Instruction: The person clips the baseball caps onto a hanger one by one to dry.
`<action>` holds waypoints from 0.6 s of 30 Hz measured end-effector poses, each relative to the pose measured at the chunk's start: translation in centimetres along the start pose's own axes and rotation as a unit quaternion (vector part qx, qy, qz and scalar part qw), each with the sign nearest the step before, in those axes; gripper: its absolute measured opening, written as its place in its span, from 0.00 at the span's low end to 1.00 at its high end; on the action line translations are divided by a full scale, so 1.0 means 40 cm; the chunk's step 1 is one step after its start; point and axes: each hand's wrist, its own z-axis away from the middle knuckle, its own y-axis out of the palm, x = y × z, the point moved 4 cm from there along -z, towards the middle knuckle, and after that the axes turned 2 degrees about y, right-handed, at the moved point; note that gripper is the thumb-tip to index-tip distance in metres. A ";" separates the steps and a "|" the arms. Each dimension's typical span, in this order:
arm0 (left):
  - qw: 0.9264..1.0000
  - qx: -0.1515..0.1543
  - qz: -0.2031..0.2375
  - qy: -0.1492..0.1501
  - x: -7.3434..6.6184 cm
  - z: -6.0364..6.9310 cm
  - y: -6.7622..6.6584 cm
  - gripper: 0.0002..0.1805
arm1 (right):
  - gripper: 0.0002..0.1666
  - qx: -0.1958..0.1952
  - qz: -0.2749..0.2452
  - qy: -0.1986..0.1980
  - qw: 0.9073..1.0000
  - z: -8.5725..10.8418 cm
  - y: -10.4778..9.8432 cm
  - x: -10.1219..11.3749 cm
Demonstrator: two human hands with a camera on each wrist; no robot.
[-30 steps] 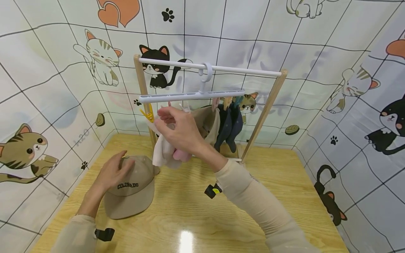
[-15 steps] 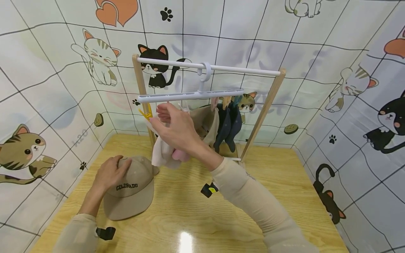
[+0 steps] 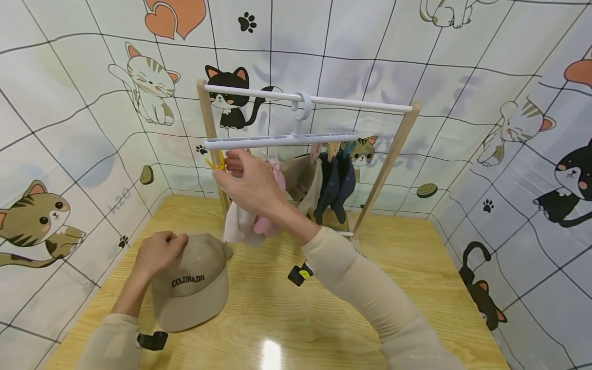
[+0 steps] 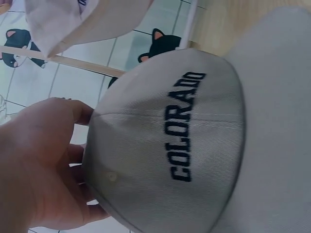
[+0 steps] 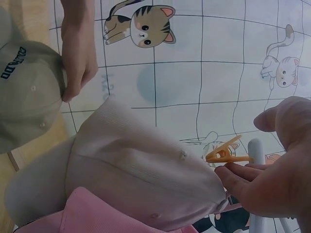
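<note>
A khaki baseball cap [image 3: 199, 257] with "COLORADO" lettering sits at the left of the wooden table. My left hand [image 3: 159, 252] grips the back of its crown; in the left wrist view the left hand [image 4: 43, 160] has thumb and fingers curled at the crown's edge. My right hand [image 3: 254, 187] is raised at the left part of a pale hanger bar [image 3: 277, 141], thumb and fingers apart, pinching nothing. Beside its fingertips a yellow clothespin [image 5: 223, 155] hangs from the bar. Below it hangs a pale cap [image 5: 131, 155], and a pink cap [image 5: 102, 213] overlaps it.
A wooden rack [image 3: 388, 164] with a white rod [image 3: 361, 103] carries the hanger. Farther right on the bar, clothespins hold a beige hanging item [image 3: 302, 172] and dark navy pieces [image 3: 342, 187]. Cat-patterned sheeting [image 3: 490, 169] surrounds the table [image 3: 393, 267].
My left hand has come down from above the khaki cap and taken hold of its crown; the cap has shifted slightly toward me. My right hand has moved slightly left, beside the yellow clothespin.
</note>
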 end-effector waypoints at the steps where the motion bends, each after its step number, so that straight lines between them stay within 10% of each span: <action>1: 1.000 0.003 0.004 -0.001 -0.002 0.001 -0.003 0.26 | 0.35 0.000 -0.003 0.000 1.000 -0.002 0.002 0.001; 18: 0.995 0.048 0.089 0.023 -0.086 0.024 -0.042 0.28 | 0.26 -0.020 -0.082 0.008 0.996 -0.016 0.023 0.003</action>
